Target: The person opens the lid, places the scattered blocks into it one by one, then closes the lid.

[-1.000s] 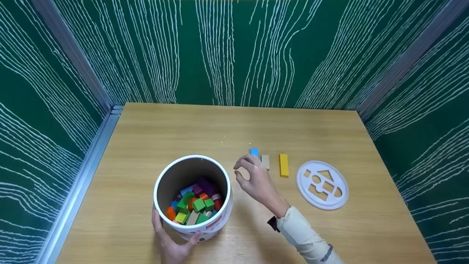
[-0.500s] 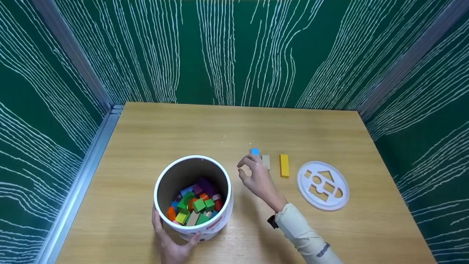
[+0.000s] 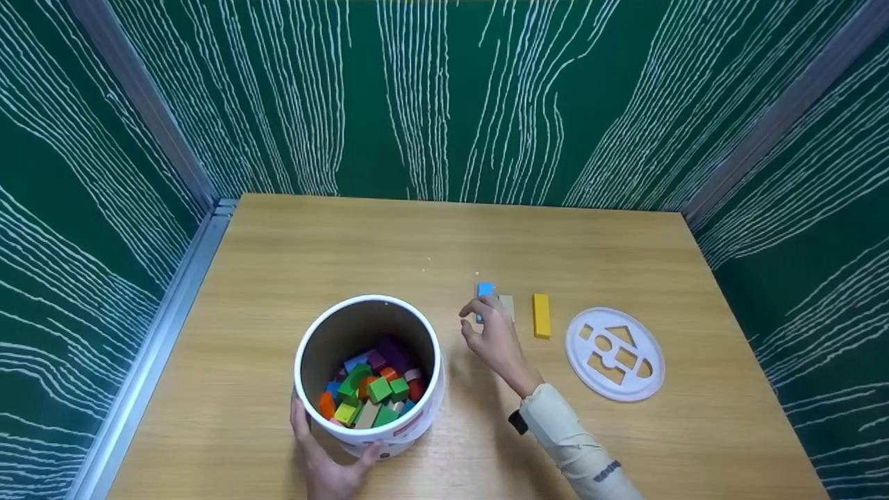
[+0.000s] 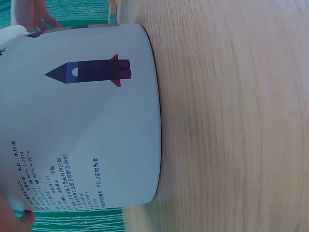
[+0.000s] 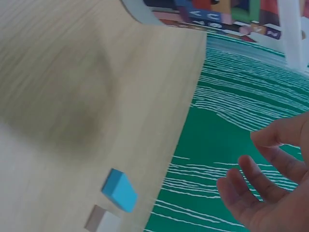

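A white round bucket [image 3: 418,422] stands on the table with several coloured wooden blocks [image 3: 378,390] heaped inside. My left hand [image 3: 329,472] holds its near left side, thumb and fingers spread round the wall; the left wrist view shows a printed rocket on the bucket [image 4: 101,116]. To the right of the bucket, my right hand [image 3: 494,342] hovers above the table with loosely bent fingers and nothing in its grasp. Just beyond it lie a blue block [image 3: 485,289] and a beige block [image 3: 508,304], both partly hidden by the hand. A long yellow block [image 3: 542,317] lies farther right.
A white round lid [image 3: 580,357] with shaped cut-outs lies flat at the right. Green walls with white wavy lines surround the wooden table [image 3: 389,236], and a metal rail [image 3: 156,340] runs along its left edge.
My right hand shifts slightly right and nearer the front, showing more of the blue block and covering more of the beige one. The left hand stays on the bucket.
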The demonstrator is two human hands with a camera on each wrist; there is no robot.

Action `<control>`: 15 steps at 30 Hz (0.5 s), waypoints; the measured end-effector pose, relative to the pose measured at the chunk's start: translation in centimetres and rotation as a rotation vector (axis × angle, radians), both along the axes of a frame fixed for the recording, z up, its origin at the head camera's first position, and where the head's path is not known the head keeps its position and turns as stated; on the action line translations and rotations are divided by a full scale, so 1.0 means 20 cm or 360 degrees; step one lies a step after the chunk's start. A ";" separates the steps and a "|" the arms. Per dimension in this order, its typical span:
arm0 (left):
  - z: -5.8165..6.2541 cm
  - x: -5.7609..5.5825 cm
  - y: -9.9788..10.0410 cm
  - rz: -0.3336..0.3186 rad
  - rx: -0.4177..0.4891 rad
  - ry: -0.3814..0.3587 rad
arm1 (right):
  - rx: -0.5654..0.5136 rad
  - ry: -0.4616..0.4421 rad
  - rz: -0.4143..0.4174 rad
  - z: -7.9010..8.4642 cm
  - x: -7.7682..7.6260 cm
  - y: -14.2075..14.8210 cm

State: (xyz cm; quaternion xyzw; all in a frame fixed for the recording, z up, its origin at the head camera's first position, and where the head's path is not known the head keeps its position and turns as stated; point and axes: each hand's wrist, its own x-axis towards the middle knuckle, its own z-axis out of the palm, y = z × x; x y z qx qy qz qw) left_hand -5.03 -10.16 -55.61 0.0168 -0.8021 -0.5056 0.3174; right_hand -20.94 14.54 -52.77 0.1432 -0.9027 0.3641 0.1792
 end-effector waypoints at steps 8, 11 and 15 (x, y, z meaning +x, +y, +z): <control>0.01 0.00 0.01 0.0036 0.0022 -0.0116 | 0.0000 -0.0140 -0.0074 -0.07 -0.02 0.02; 0.01 0.00 0.01 0.0038 0.0042 -0.0134 | 0.0001 -0.0208 -0.0107 -0.10 -0.03 0.03; 0.02 0.00 0.02 0.0051 0.0063 -0.0172 | 0.0029 -0.0329 -0.0150 -0.14 -0.05 0.04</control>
